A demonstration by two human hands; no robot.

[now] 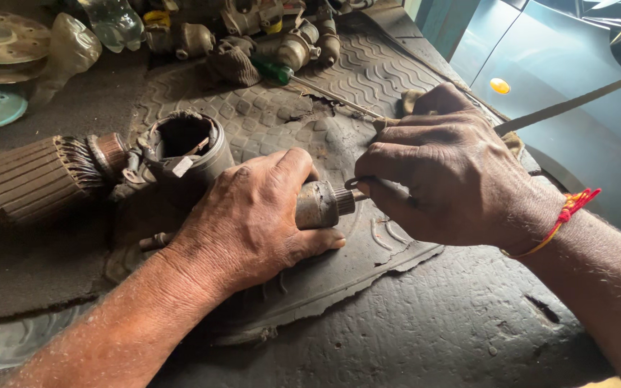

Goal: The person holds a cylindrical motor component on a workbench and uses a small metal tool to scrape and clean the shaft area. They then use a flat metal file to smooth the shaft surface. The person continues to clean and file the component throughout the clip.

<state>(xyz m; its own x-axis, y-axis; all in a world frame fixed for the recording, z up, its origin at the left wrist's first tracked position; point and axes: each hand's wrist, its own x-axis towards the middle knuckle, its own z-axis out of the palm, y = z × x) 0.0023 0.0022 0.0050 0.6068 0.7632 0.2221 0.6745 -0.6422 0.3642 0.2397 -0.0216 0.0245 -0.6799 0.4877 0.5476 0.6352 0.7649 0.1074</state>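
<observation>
Left hand (253, 215) is lying over a small grey metal cylinder (318, 205), fingers curled around it and pinning it down on the torn rubber mat (368, 65) that is covering the bench (425, 330). The cylinder's toothed end is sticking out to the right, just past the thumb.

Right hand (443, 172) is sitting clenched at that toothed end, fingers pinching a thin bent wire piece (351, 182) that is touching the cylinder's tip. A long flat metal strip (576, 100) is running out from behind this hand toward the upper right; cannot tell whether the hand is gripping it.

Just left of the left hand: 1 open round housing (185, 147) and 1 wound armature (34, 176), both lying on their sides. At the back edge: a green-handled screwdriver (282, 72) and a clutter of motor parts.

Risk, as a judgement: the wire piece is small and looks springy; if the pinch is slackening it could be flicking off into the clutter. The cylinder is round and could be rolling under the palm, letting the wire end jab the left thumb, which is sitting close.
</observation>
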